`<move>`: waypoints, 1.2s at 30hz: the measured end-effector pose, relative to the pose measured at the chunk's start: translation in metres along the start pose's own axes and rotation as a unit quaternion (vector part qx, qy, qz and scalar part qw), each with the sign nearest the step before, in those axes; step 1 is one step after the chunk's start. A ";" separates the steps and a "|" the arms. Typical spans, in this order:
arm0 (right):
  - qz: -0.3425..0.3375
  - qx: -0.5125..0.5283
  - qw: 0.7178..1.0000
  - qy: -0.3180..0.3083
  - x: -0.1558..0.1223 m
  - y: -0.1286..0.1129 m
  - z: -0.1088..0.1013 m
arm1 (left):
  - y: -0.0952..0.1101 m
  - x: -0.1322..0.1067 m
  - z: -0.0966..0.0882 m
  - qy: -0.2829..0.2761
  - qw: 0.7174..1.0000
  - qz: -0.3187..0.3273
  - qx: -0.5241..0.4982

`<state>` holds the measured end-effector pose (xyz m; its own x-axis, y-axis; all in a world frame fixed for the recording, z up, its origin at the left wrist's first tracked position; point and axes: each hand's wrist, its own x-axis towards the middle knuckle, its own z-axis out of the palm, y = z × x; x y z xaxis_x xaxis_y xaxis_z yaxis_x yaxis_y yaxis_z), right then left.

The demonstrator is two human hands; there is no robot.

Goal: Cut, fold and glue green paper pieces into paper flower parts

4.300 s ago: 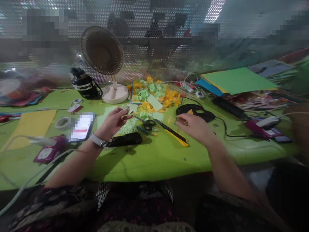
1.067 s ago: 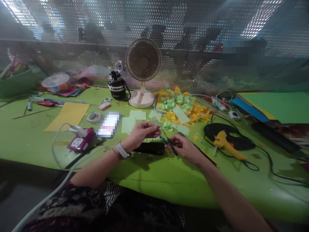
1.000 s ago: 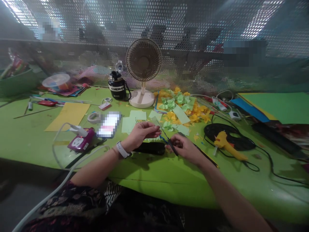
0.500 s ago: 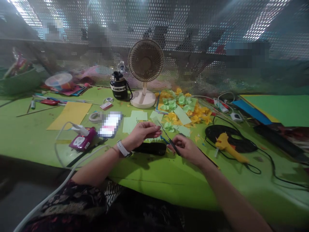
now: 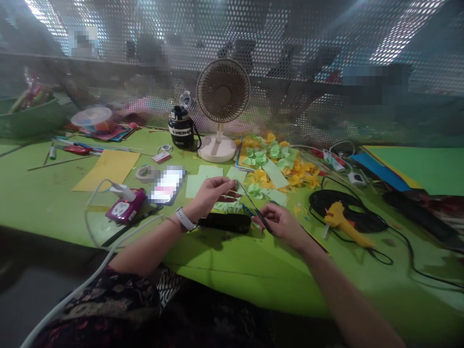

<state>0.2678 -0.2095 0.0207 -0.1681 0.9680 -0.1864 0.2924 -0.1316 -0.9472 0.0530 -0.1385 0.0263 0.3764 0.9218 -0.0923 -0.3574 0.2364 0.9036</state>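
My left hand (image 5: 212, 194) is raised over the green table (image 5: 232, 270), its fingers pinched on a small pale green piece of paper (image 5: 235, 180). My right hand (image 5: 281, 223) grips a pair of scissors (image 5: 252, 205) whose blades point up toward that paper. A white watch sits on my left wrist. A black case (image 5: 225, 222) lies on the table just below both hands, with pale green paper scraps (image 5: 227, 206) behind it.
Behind the hands lie green paper squares (image 5: 201, 180), a heap of green and yellow paper flowers (image 5: 277, 162), a small fan (image 5: 222, 111) and a black jug (image 5: 181, 131). A yellow glue gun (image 5: 344, 224) and black cables lie to the right. A phone (image 5: 166, 183), a purple socket block (image 5: 123, 210) and yellow paper (image 5: 107, 169) lie to the left.
Since the oldest frame my right hand has picked up the scissors and brought them to the paper in my left hand. Over the last second both hands barely move.
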 end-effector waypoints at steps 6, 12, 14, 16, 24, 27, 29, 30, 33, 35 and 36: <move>0.006 -0.024 1.000 0.008 0.000 -0.004 0.000 | -0.005 0.003 -0.004 -0.010 0.999 0.017 0.037; 0.014 -0.018 1.000 0.016 -0.002 -0.008 0.002 | -0.004 0.003 -0.004 -0.016 0.998 0.018 0.060; 0.015 -0.018 1.000 0.017 -0.002 -0.008 0.002 | -0.003 0.002 -0.003 -0.019 0.998 0.017 0.064; 0.015 -0.021 1.000 0.017 -0.002 -0.008 0.002 | -0.002 0.001 -0.002 -0.022 0.998 0.017 0.063; 0.025 -0.004 1.000 -0.002 -0.003 -0.011 0.004 | -0.003 0.001 -0.001 -0.033 0.997 0.017 0.062; 0.024 0.004 1.000 -0.008 -0.004 -0.012 0.005 | -0.003 0.000 0.001 -0.033 0.997 0.014 0.065; 0.024 0.009 1.000 -0.011 -0.004 -0.012 0.005 | -0.003 0.000 0.002 -0.037 0.997 0.016 0.067; 0.024 0.010 1.000 -0.012 -0.004 -0.012 0.006 | -0.004 0.000 0.002 -0.039 0.997 0.017 0.068; 0.025 0.007 1.000 -0.013 -0.005 -0.012 0.006 | -0.005 0.000 0.001 -0.045 0.996 0.020 0.073; 0.024 0.007 1.000 -0.011 -0.005 -0.012 0.005 | -0.005 0.001 0.001 -0.045 0.996 0.022 0.076; 0.023 0.009 1.000 -0.010 -0.005 -0.011 0.005 | -0.005 0.001 0.001 -0.045 0.996 0.022 0.077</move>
<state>0.2602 -0.2139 0.0310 -0.1740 0.9563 -0.2349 0.2831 -0.1799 -0.9421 0.0560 -0.1390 0.0216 0.4406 0.8975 -0.0203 -0.2429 0.1409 0.9598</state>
